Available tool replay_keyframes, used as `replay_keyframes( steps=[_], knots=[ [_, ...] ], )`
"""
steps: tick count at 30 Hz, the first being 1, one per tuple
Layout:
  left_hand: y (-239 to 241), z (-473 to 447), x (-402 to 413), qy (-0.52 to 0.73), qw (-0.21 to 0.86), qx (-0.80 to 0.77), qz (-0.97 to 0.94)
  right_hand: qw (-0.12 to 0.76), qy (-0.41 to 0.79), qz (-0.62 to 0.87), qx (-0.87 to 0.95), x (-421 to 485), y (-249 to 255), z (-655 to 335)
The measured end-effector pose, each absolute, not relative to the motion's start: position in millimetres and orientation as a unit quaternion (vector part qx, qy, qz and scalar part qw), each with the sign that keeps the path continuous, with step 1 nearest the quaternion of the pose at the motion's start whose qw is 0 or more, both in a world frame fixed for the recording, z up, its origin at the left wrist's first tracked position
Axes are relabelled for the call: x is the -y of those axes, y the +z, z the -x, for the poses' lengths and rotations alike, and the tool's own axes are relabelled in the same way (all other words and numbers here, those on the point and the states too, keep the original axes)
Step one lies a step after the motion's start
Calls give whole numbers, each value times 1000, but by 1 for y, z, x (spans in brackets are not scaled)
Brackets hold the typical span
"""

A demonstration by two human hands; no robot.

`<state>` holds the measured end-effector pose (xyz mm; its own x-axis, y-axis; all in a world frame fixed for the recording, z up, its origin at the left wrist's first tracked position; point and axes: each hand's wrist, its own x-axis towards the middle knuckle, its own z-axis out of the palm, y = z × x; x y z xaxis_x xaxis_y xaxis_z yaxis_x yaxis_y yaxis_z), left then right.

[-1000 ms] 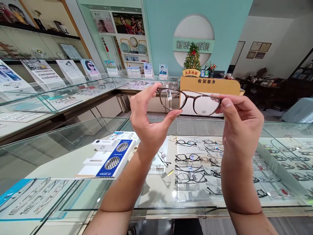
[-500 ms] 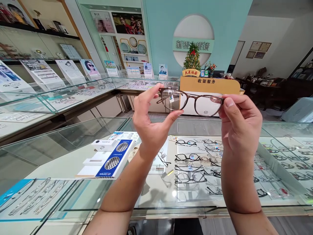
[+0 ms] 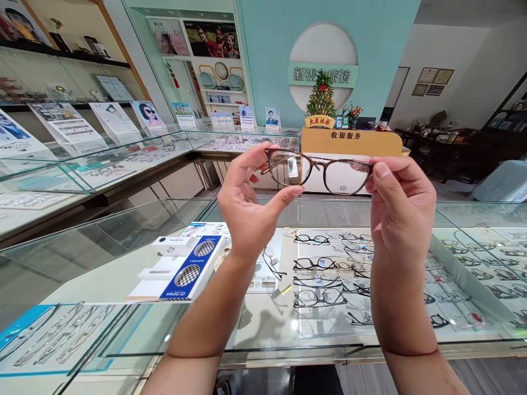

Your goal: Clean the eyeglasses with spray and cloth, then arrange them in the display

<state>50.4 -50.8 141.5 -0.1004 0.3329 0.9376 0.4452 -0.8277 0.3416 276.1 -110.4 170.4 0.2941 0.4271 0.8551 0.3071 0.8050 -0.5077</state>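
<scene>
We hold the eyeglasses [image 3: 317,163] raised at twelve o'clock above the glass counter [image 3: 263,332], not yet set down; our right hand [image 3: 402,204] pinches their three-o'clock end, our left hand [image 3: 249,207] clasps the nine-o'clock side.

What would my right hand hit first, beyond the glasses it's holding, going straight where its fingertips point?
Past the glasses, your right hand would probably meet your left hand first, across the frame; this single view leaves their exact depth uncertain.
</scene>
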Motion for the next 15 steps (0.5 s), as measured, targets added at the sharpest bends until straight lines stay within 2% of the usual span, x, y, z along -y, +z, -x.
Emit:
replay_keyframes(
  steps=[15],
  knots=[
    [139,-55,62,-691,32,288,662,765,48,291,572,106,167,-272]
  ],
)
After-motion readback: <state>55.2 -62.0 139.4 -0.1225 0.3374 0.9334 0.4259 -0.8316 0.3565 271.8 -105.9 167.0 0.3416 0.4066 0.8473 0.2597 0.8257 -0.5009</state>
